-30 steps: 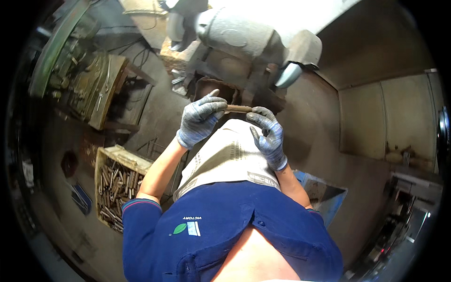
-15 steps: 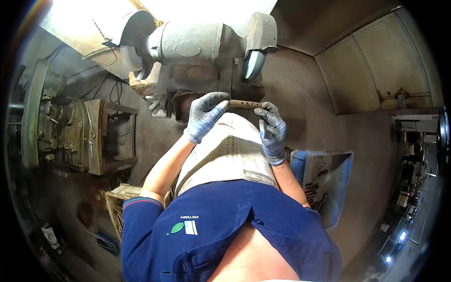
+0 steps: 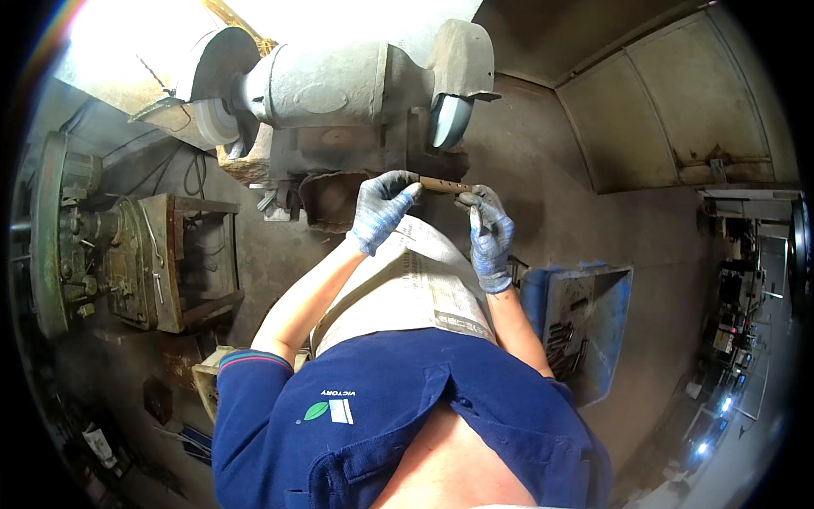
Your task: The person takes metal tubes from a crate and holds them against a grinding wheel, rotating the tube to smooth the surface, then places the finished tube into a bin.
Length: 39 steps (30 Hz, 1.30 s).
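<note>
Between my two gloved hands is a narrow brown metal bar (image 3: 443,185) with a row of small dark holes along it. My left hand (image 3: 381,209) pinches its left end between thumb and fingers. At the other end, my right hand (image 3: 489,233) grips it with thumb and fingertips. The bar lies nearly level, tilted slightly down to the right, above my lap and in front of the bench grinder (image 3: 326,85). Grey wheels show at the grinder's left and right sides; the bar is apart from both.
A blue bin (image 3: 612,339) holding several metal bars (image 3: 561,343) stands to my right. Left is a greenish machine (image 3: 127,254) on a stand. A pale crate (image 3: 208,382) sits by my left elbow. A light apron (image 3: 398,293) covers my lap.
The view has shifted a little, so the grinder sits further left and lower down in the picture. Both hands keep hold of the bar, which is turned slightly.
</note>
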Available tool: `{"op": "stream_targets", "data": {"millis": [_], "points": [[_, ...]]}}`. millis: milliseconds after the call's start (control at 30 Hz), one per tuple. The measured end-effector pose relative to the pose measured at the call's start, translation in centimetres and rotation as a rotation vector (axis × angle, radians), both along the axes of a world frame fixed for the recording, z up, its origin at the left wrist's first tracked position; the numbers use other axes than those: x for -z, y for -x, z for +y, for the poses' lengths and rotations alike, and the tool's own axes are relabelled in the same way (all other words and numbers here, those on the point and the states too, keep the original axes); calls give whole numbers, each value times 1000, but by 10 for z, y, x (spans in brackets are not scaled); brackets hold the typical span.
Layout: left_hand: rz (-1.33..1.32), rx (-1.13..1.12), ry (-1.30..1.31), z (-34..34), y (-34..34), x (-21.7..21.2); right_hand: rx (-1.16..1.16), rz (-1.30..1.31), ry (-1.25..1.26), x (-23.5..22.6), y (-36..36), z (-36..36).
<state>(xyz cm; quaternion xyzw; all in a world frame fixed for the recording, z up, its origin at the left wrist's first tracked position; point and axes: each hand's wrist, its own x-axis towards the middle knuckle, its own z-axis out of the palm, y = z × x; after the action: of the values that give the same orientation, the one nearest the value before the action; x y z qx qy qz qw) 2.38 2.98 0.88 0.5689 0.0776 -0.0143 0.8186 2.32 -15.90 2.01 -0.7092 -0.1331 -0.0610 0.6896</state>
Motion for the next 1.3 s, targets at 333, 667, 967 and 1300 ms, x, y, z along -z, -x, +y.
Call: {"op": "stream_targets", "data": {"millis": [333,667,967,1300], "points": [[144,-162,194,-32,-53,49,-4,55,163,51,-56,-16],[144,-221,323,-59,-73,72,45,212,-8,71,-83,-33],[197,-280,311,-51,-76,62,43,251,-26,75,-86,-20],[273,-340,141,-12,-70,55,-97,383,-268,75,-84,17]]}}
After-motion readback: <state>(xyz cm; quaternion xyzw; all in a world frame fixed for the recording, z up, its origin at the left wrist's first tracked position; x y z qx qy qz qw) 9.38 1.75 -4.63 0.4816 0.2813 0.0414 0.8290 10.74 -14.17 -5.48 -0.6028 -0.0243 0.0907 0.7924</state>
